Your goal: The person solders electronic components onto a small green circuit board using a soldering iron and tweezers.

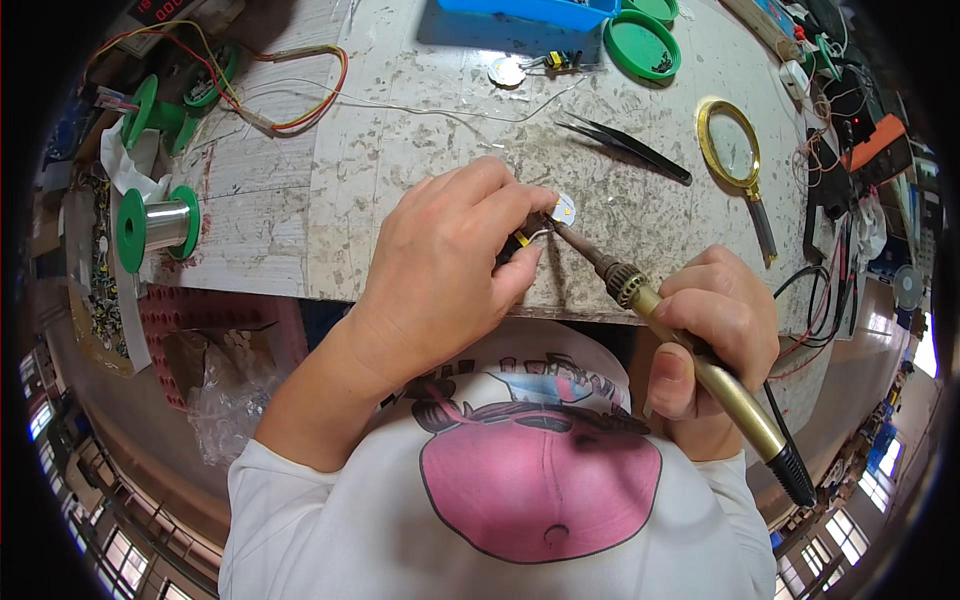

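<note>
My left hand (450, 265) rests on the worn grey workbench (400, 120), its fingertips pinching a small round white board (564, 210) and a little part with thin white wires. My right hand (715, 335) grips a soldering iron with a brass-coloured handle (710, 375). The iron's dark tip (570, 240) touches the edge of the round board, right beside my left fingertips.
Black tweezers (625, 145) and a gold-rimmed magnifying glass (732, 150) lie behind the board. Green lids (642, 45) and a blue tray (530, 10) stand at the back. A solder spool (160, 225) sits at the left, red and yellow wires (290, 95) beyond it.
</note>
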Tool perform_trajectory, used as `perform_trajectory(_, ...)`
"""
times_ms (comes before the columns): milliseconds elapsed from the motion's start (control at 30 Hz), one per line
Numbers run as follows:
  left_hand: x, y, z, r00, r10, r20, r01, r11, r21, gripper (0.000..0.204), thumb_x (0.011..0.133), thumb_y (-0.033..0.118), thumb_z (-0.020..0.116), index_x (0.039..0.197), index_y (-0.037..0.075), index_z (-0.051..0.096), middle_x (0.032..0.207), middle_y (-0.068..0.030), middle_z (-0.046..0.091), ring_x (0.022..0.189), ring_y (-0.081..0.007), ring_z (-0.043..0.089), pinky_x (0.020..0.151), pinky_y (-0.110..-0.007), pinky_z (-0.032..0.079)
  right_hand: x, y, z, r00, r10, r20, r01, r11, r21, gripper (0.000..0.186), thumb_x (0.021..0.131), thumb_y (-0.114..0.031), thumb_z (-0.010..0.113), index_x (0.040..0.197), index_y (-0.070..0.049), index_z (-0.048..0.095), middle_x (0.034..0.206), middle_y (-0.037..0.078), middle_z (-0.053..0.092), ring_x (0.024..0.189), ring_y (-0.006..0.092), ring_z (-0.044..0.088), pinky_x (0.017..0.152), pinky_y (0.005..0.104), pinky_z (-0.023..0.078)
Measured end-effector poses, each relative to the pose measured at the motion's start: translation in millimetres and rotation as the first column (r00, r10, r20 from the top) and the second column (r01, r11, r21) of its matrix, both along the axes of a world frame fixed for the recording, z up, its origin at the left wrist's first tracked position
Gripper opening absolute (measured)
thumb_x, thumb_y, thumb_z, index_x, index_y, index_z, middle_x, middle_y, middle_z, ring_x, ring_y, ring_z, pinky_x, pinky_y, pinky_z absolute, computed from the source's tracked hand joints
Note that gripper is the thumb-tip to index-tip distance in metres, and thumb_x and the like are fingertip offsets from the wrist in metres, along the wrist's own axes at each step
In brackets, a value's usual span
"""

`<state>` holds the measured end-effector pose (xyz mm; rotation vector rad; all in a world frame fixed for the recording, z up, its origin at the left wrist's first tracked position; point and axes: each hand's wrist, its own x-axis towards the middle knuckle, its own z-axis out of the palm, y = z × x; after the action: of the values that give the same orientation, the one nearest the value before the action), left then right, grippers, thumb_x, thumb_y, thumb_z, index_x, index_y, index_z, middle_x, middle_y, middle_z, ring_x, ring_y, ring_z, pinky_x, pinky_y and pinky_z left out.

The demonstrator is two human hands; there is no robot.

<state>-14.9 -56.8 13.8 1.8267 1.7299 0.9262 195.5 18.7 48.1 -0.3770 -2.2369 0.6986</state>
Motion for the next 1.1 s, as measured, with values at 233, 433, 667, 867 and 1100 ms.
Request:
perform_trajectory(233,-1.2,0.7,1.4,1.000,-0.010,0.002,0.010,1.000,-0.019,0.036,0.076,0.002,0.074,0.111,0.006,0.070,0.088,-0.0074,0.060,0.076,-0.0215,0.063,0.064,-0.032,0.052,0.4,-4.4,2.8,0.997,0.009,0.077,-0.018,0.993,0.121,0.021,0.086,-0.024,0.068,0.090,-0.005,0.061,0.068,0.006,0.057,0.052,0.0211,0.052,0.046,0.0327,0.039)
perform_trajectory(433,-1.3,0.7,2.2,1.000,-0.007,0.005,0.007,1.000,-0.016,0.035,0.076,0.002,0.074,0.110,0.007,0.070,0.087,-0.0070,0.060,0.076,-0.0213,0.063,0.064,-0.032,0.052,0.3,-5.1,0.5,0.997,-0.009,0.072,-0.004,0.985,0.173,0.021,0.088,-0.026,0.067,0.089,-0.007,0.061,0.069,0.006,0.058,0.052,0.0205,0.053,0.045,0.0323,0.040)
perform_trajectory(667,-1.6,0.8,1.7,1.000,-0.009,0.007,0.009,1.000,-0.024,0.035,0.076,0.002,0.074,0.110,0.007,0.070,0.086,-0.0071,0.059,0.075,-0.0215,0.062,0.064,-0.033,0.051,0.9,-5.0,-2.6,0.998,-0.016,0.056,0.006,0.985,0.174,0.022,0.088,-0.028,0.067,0.091,-0.007,0.060,0.069,0.006,0.059,0.053,0.0206,0.053,0.045,0.0322,0.041)
perform_trajectory(867,-2.4,0.7,1.8,1.000,-0.015,0.007,0.015,1.000,-0.018,0.036,0.076,0.003,0.075,0.111,0.007,0.070,0.084,-0.0072,0.057,0.074,-0.0222,0.061,0.064,-0.034,0.051,1.1,-5.0,-0.7,0.997,-0.004,0.082,-0.009,0.987,0.160,0.022,0.088,-0.028,0.067,0.091,-0.007,0.060,0.069,0.006,0.059,0.053,0.0209,0.054,0.046,0.0321,0.041)
perform_trajectory(1100,-8.8,2.9,3.2,0.997,-0.075,-0.004,0.075,0.997,-0.034,0.038,0.075,0.003,0.076,0.112,0.008,0.070,0.082,-0.0063,0.057,0.075,-0.0221,0.060,0.065,-0.034,0.050,3.9,-5.8,2.6,0.996,0.000,0.087,-0.012,0.991,0.131,0.023,0.089,-0.029,0.068,0.090,-0.007,0.060,0.070,0.007,0.059,0.054,0.0215,0.054,0.047,0.0328,0.041)
